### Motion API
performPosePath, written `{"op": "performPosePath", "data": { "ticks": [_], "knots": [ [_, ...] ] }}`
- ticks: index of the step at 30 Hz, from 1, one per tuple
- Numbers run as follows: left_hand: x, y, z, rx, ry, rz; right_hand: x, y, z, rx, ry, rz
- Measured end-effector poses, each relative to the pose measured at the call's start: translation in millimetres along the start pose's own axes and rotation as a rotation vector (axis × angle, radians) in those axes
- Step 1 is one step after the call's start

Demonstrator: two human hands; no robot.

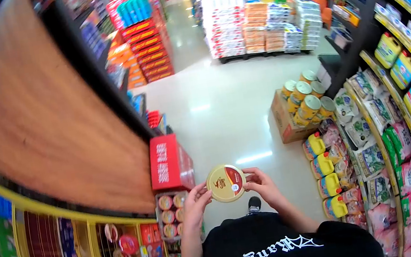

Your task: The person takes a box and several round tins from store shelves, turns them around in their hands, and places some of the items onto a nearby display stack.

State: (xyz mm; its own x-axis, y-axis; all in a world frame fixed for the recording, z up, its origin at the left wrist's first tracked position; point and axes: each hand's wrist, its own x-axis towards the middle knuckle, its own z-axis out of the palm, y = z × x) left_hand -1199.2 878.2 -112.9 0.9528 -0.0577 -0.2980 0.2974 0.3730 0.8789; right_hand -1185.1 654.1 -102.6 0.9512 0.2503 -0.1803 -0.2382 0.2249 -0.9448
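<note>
A round flat tin [220, 184] with a gold and dark red lid is held in front of my black shirt, its lid facing up toward the camera. My left hand [197, 201] grips its left edge, thumb near the lid's rim. On the right edge, my right hand [258, 180] holds the same tin with thumb and fingers. The underside of the tin is hidden.
A red box [169, 162] and a tray of round tubs [170, 216] stand at left, beside yellow-edged shelves. At right are a carton [286, 121] with gold cans [309, 105] and shelves of yellow bottles [329, 185]. Stacked packs [224, 28] stand ahead across the pale floor [212, 100].
</note>
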Motion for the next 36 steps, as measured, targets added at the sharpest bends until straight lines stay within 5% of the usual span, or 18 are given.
{"op": "performPosePath", "data": {
  "ticks": [13, 25, 36],
  "knots": [
    [147.5, 6.7, 167.3, 0.072, -0.345, -0.061, 28.7, -88.5, -153.6, 0.05, 0.255, -0.127],
    [310.8, 42.0, 196.1, 0.222, -0.508, -0.171, 150.9, -102.8, -187.9, 0.111, 0.512, -0.172],
    [455.6, 150.3, 181.6, 0.285, -0.516, 0.098, 332.8, -158.4, -160.9, 0.135, 0.449, -0.27]
  ]
}}
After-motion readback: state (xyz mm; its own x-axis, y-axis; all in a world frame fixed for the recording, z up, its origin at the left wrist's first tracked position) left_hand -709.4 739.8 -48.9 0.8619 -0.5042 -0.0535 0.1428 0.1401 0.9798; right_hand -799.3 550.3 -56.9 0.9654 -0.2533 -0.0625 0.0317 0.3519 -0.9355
